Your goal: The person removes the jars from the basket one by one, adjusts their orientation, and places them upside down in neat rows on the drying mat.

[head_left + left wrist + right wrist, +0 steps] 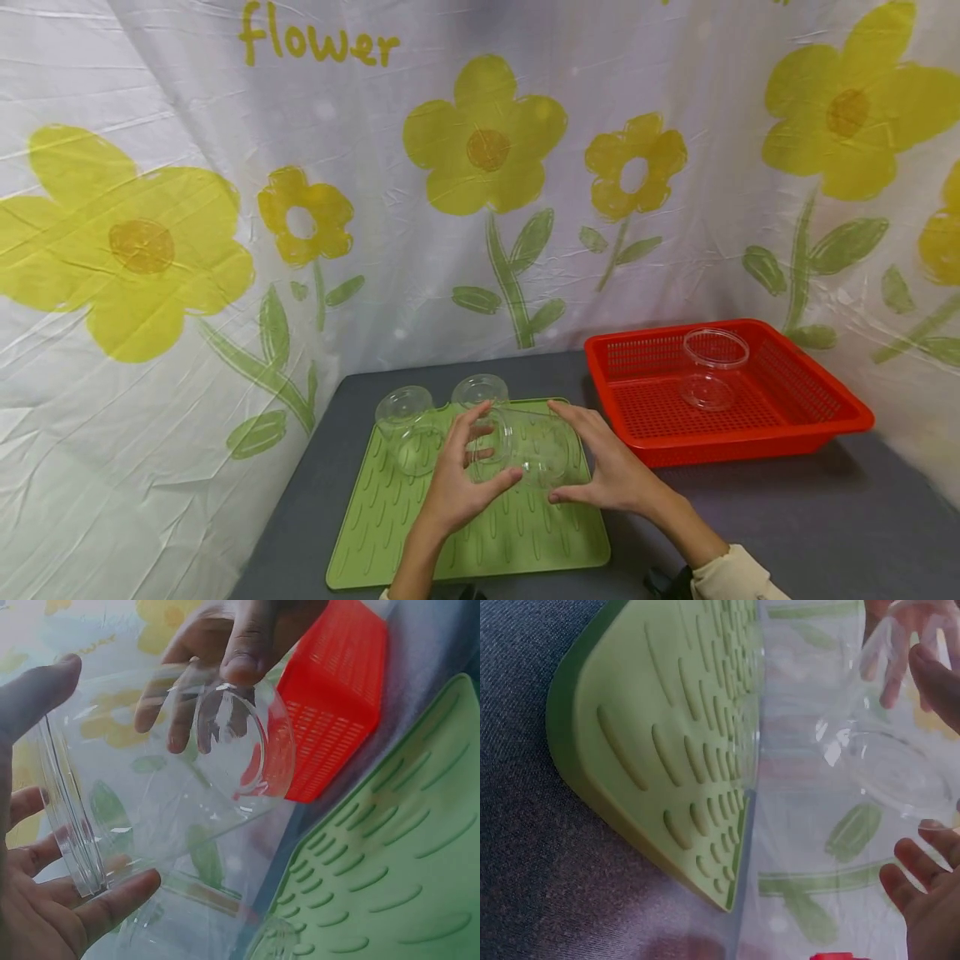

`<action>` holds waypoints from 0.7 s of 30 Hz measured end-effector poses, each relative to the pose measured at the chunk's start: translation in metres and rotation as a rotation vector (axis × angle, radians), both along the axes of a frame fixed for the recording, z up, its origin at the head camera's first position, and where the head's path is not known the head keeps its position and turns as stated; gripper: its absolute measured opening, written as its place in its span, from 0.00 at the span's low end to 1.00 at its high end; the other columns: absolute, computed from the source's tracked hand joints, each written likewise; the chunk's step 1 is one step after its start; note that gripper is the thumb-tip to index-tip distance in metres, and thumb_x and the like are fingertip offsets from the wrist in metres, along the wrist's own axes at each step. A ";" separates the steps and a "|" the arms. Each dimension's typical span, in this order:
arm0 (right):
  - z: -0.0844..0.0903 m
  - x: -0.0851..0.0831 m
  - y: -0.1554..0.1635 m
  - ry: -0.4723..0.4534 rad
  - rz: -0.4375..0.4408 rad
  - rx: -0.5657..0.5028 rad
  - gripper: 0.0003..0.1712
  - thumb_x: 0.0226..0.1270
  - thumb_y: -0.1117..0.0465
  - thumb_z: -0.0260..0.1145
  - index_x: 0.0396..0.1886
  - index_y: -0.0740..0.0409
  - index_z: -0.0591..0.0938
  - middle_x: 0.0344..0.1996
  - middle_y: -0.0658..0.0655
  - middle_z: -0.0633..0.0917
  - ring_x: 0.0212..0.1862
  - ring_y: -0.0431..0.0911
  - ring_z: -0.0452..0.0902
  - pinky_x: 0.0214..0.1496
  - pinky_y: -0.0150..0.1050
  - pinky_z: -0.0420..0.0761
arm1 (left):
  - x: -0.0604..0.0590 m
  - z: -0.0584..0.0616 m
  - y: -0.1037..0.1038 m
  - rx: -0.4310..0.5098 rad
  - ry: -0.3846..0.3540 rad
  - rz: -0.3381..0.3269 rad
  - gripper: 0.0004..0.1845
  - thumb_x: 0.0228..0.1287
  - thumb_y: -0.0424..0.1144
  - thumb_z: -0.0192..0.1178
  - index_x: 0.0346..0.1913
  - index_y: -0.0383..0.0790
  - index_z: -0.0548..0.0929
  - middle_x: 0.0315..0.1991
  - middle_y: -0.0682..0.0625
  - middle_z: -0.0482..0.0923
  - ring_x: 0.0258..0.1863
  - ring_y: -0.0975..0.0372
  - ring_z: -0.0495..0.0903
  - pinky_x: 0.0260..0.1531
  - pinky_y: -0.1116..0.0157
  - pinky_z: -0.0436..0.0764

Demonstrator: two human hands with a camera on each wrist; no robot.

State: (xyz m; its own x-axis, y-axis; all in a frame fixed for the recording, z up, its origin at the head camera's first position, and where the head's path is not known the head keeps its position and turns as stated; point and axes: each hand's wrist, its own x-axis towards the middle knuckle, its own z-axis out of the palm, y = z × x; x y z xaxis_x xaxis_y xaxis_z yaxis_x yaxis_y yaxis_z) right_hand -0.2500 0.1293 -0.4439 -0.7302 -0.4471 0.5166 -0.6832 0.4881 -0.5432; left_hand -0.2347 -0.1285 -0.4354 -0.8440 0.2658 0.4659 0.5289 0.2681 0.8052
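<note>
Counting from your left, you have two clear plastic cups standing mouth-down at the far edge of the ribbed light-green silicone mat (420, 533): the left upturned cup (402, 407) and, just beside it, the right upturned cup (480, 389). A third clear plastic cup (517, 442) lies on its side between your two hands, lifted just above the middle of the mat, its wide rim toward your left hand (457, 483) and its narrower base toward your right hand (607, 475). Your left thumb and fingers (112, 904) are spread and curled around the rim, as the left wrist view shows, with the thumb above and the other fingers below. Your right fingers are slightly parted and reach over the base end, the thumb pressing underneath; a right fingertip (244, 664) rests on the base's edge. Farther right sits one square red perforated plastic basket (817, 400), close to the mat but apart from it, and in it stands a fourth clear cup (714, 367), upright. That makes four cups, one mat and one basket. Everything rests on a dark grey tabletop (787, 517), backed on both sides by a creased white cloth printed with yellow flowers (483, 142) and the word "flower".
</note>
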 end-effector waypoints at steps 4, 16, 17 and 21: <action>0.000 0.000 -0.001 0.025 0.016 0.016 0.69 0.42 0.43 0.87 0.82 0.43 0.57 0.75 0.53 0.68 0.73 0.53 0.64 0.63 0.63 0.78 | 0.001 0.000 -0.003 0.028 -0.001 -0.028 0.47 0.59 0.40 0.75 0.79 0.52 0.61 0.75 0.41 0.62 0.67 0.45 0.74 0.56 0.48 0.84; 0.001 0.000 -0.003 0.068 0.023 0.001 0.65 0.41 0.48 0.88 0.79 0.43 0.63 0.72 0.51 0.71 0.70 0.49 0.68 0.62 0.59 0.80 | 0.001 0.001 -0.006 0.075 -0.040 -0.070 0.48 0.59 0.37 0.74 0.79 0.49 0.60 0.76 0.42 0.60 0.69 0.46 0.72 0.59 0.52 0.83; 0.001 0.000 -0.004 0.073 0.021 0.002 0.65 0.41 0.48 0.88 0.79 0.43 0.63 0.72 0.51 0.71 0.70 0.49 0.68 0.62 0.59 0.80 | 0.001 0.001 -0.006 0.075 -0.042 -0.072 0.48 0.59 0.37 0.74 0.79 0.52 0.60 0.76 0.41 0.59 0.69 0.46 0.72 0.60 0.52 0.83; 0.002 -0.001 -0.004 0.087 0.014 0.011 0.64 0.41 0.47 0.88 0.78 0.43 0.63 0.71 0.51 0.72 0.70 0.50 0.69 0.62 0.59 0.80 | -0.001 0.001 -0.007 0.071 -0.048 -0.085 0.49 0.59 0.38 0.74 0.79 0.59 0.58 0.78 0.39 0.56 0.72 0.44 0.69 0.65 0.45 0.78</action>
State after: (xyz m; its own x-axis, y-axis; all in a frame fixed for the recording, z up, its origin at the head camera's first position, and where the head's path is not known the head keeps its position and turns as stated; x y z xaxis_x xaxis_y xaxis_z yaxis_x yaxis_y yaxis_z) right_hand -0.2507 0.1257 -0.4417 -0.6761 -0.4628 0.5733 -0.7346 0.4834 -0.4761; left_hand -0.2356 -0.1356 -0.4343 -0.8416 0.3049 0.4458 0.5079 0.1658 0.8453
